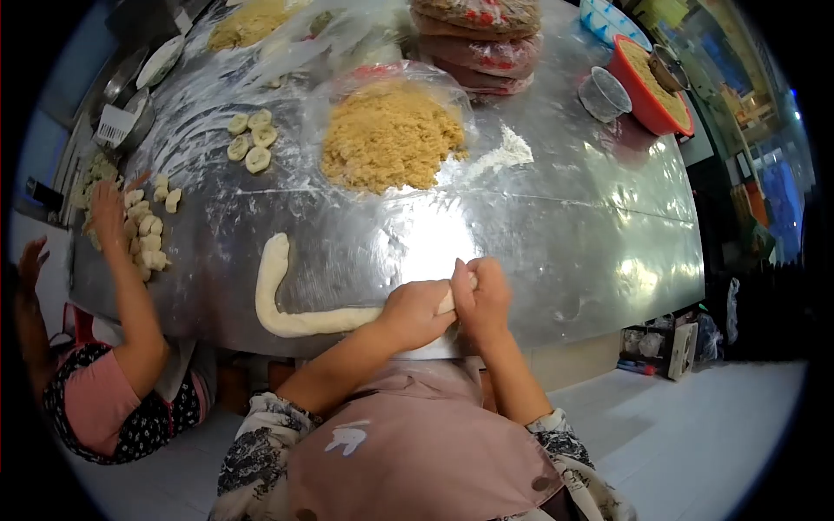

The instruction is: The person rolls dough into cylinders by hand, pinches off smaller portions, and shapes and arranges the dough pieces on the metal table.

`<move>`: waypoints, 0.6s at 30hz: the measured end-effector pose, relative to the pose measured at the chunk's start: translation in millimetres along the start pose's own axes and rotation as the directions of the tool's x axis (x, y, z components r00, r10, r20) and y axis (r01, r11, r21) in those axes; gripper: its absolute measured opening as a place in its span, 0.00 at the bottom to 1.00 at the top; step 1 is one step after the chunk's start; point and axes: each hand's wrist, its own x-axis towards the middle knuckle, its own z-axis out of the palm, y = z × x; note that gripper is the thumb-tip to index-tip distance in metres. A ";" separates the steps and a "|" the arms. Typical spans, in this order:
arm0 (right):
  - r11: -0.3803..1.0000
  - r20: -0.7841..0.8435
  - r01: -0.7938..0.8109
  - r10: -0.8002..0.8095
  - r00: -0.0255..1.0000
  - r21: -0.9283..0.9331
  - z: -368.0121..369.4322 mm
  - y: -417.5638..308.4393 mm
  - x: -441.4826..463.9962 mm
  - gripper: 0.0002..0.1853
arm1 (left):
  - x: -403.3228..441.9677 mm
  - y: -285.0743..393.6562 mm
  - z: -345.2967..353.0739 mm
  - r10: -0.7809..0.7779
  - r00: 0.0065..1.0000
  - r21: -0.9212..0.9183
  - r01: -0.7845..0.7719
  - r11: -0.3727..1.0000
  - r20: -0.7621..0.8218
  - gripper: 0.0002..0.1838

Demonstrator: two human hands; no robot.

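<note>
A long rope of pale dough (304, 323) lies along the near edge of the metal table, its far end bent away from me at the left. My left hand (419, 314) is closed around the rope near its right end. Right beside it, my right hand (482, 300) is closed on the tip of the same dough, and a bit of dough shows between the two hands. Beyond them a mound of yellow crumbly filling (391, 135) rests on a plastic sheet. Small flattened dough pieces (254, 139) sit to the left of that mound.
A co-worker (113, 382) at the left reaches toward several dough lumps (148, 234). Stacked wrapped bundles (476, 43) stand at the back. At the right are a red basin (647, 87) and a clear plastic tub (605, 95). Flour (504, 152) is scattered near the mound.
</note>
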 end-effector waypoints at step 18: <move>0.971 0.334 -0.056 -0.026 0.942 0.232 -17.4 -5.2 -3.6 0.09 | 11.3 -22.9 -0.3 0.020 0.999 -0.084 -0.016 0.996 0.051 0.37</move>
